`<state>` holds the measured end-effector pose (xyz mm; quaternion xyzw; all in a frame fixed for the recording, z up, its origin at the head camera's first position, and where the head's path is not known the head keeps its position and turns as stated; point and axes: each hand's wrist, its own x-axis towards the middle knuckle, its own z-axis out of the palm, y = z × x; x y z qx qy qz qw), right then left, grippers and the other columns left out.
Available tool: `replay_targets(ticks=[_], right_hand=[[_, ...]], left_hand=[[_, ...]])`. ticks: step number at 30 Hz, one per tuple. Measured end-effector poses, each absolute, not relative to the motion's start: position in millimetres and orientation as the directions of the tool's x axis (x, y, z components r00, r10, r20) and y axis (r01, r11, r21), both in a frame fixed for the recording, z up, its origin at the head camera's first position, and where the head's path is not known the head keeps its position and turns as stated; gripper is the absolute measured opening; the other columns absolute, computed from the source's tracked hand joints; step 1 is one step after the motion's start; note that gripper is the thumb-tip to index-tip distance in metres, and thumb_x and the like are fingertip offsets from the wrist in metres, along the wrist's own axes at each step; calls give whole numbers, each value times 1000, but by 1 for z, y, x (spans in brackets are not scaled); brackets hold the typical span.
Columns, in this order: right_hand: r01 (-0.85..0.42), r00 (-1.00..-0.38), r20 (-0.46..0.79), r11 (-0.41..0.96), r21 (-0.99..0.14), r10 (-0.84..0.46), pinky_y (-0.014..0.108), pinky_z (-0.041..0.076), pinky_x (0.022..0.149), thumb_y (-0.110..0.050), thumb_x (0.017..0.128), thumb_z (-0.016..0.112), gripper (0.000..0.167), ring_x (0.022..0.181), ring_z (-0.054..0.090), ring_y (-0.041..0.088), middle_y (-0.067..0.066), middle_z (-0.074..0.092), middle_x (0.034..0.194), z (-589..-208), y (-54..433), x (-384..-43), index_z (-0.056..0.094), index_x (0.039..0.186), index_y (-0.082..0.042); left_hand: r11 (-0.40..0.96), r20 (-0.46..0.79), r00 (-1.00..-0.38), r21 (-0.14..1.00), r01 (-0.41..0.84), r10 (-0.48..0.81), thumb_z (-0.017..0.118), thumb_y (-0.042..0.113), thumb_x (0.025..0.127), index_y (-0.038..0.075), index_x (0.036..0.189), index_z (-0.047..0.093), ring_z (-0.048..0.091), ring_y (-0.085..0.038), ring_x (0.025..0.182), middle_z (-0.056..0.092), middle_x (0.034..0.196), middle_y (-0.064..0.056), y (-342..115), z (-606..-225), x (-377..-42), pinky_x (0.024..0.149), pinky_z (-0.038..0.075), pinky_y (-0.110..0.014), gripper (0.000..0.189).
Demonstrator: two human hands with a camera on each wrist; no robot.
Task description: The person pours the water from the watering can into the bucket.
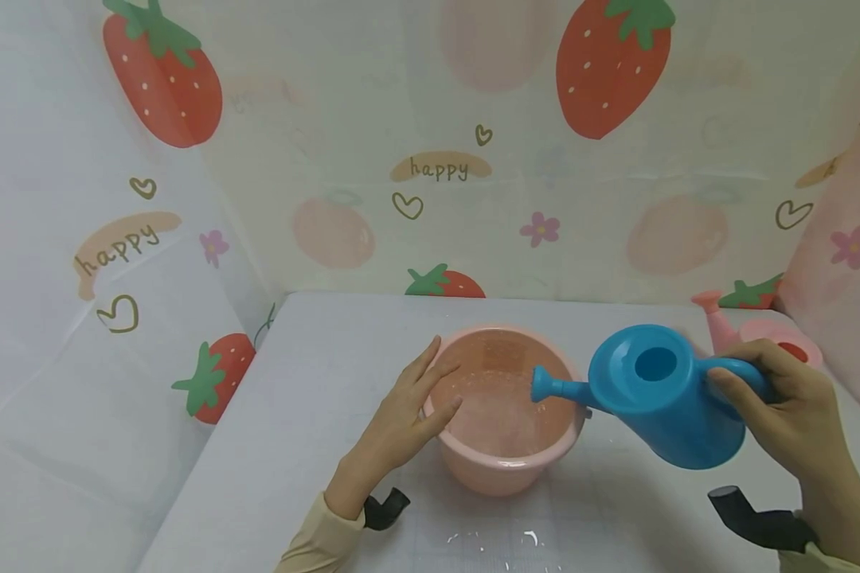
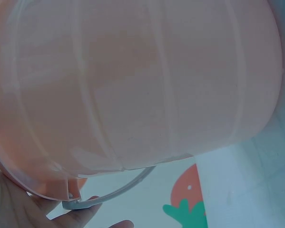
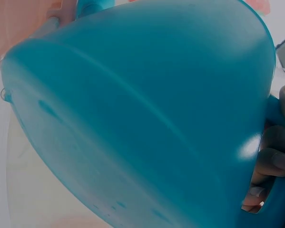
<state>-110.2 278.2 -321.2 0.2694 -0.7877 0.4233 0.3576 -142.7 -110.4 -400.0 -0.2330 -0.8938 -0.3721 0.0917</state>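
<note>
A pink plastic bucket stands upright on the white table, with clear water visible inside. My left hand rests at the bucket's left rim, its fingers extended and its thumb reaching over the opening. In the left wrist view, the fingertips lie by the bucket's grey handle. My right hand grips a blue watering can by its handle, fingers curled round it. The can is tilted toward the bucket, and its spout reaches over the right rim. A drop clings to the can's base in the right wrist view.
Behind my right hand, a pink watering can stands at the table's back right. Water drops lie on the table in front of the bucket. A strawberry-printed sheet hangs along the back and sides.
</note>
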Motion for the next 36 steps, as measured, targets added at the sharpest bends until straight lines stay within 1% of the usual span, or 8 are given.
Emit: replay_targets(ticks=[4,13,19,25,31,36], right_hand=[[-725,-598,792,503,-470,-123,8,42,84,5,81,65,16,75,55,-3,-17,62,88,-321,278,-110,58,90,16],[-708,-608,786,527,-469,-117,8,41,84,8,79,66,15,75,54,-4,-17,62,88,-321,278,-108,58,90,15],[-715,-605,787,517,-470,-120,7,41,84,4,80,67,17,74,54,-3,-16,62,86,-321,278,-108,59,90,15],[-685,-631,764,560,-467,-134,7,40,84,6,80,67,15,75,53,-5,-19,60,87,-317,277,-105,59,91,14],[-700,-616,775,546,-460,-137,7,41,84,5,80,67,16,74,53,-4,-16,61,85,-317,277,-106,60,90,14],[-685,-630,763,566,-459,-144,7,41,84,6,80,67,15,74,52,-4,-18,60,85,-314,276,-105,59,90,13]], left_hand=[[614,339,-874,622,486,349,46,53,91,30,137,44,19,-17,140,11,154,13,-110,-400,-143,101,32,-57,52],[615,341,-874,621,486,346,45,55,91,29,137,45,20,-17,140,12,155,12,-110,-401,-142,101,32,-57,52],[614,341,-873,621,487,348,45,55,91,31,137,45,19,-17,140,12,155,11,-110,-400,-142,101,32,-56,52],[604,349,-866,621,499,357,47,52,91,29,137,45,20,-18,140,13,155,9,-110,-400,-143,101,32,-57,51],[609,350,-867,618,498,354,46,52,91,30,137,44,20,-19,140,13,155,10,-110,-400,-143,101,32,-57,51],[611,355,-865,612,502,355,46,52,91,31,137,44,21,-20,140,12,155,10,-110,-400,-144,100,33,-58,51]])
